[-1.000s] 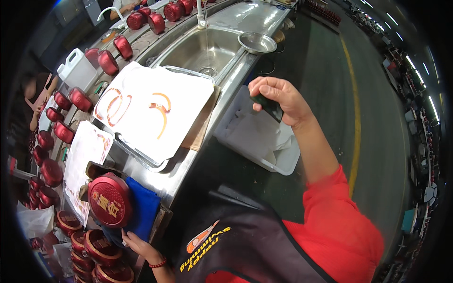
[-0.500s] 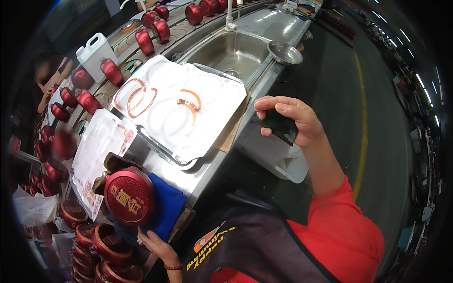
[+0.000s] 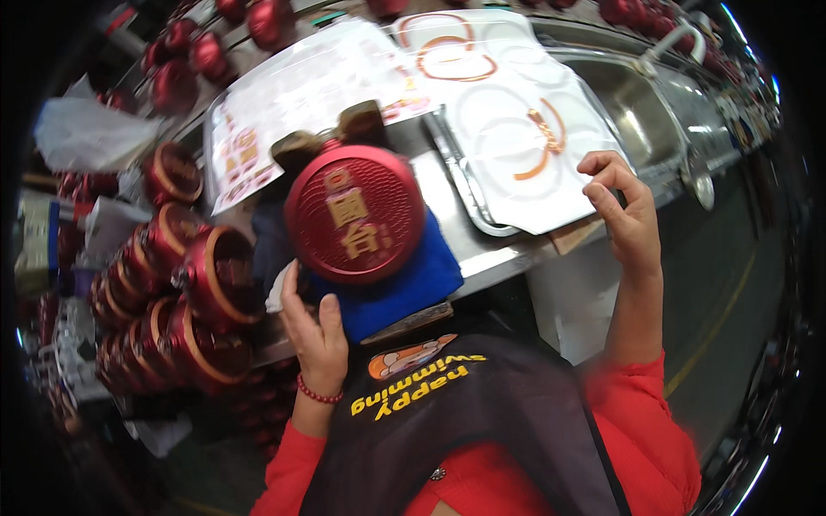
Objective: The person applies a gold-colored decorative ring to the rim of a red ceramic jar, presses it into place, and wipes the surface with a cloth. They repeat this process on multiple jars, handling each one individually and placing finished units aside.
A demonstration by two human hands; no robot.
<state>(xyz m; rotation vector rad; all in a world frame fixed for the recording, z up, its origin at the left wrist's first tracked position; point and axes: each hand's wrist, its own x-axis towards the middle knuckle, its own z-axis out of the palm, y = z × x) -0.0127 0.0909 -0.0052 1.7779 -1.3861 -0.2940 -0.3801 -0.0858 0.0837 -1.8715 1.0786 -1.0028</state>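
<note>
A round red bottle (image 3: 354, 215) with gold characters lies face up on a blue cloth (image 3: 413, 279), against two dark padded blocks (image 3: 361, 123). My left hand (image 3: 317, 340) is beside its lower left edge, fingers stretched and thumb apart. A small white piece (image 3: 277, 288) shows behind those fingertips; whether they touch it is unclear. My right hand (image 3: 628, 211) hovers at the right edge of a white sheet (image 3: 490, 120), fingers curled toward the thumb; what they hold is hidden. On that sheet lie curved copper-coloured strips (image 3: 551, 138), above a metal tray (image 3: 469, 202).
Another white sheet (image 3: 301, 77) with red and gold prints lies at the far left. Stacked red bottles with copper-coloured rims (image 3: 219, 279) stand left. More red bottles (image 3: 271, 24) stand behind. A steel sink (image 3: 632, 95) with a tap is at the right.
The view has swung left, so the bottle sits nearer the middle. My right hand has come to the sheet's edge; the dark flat piece in it no longer shows. My left hand stays by the bottle.
</note>
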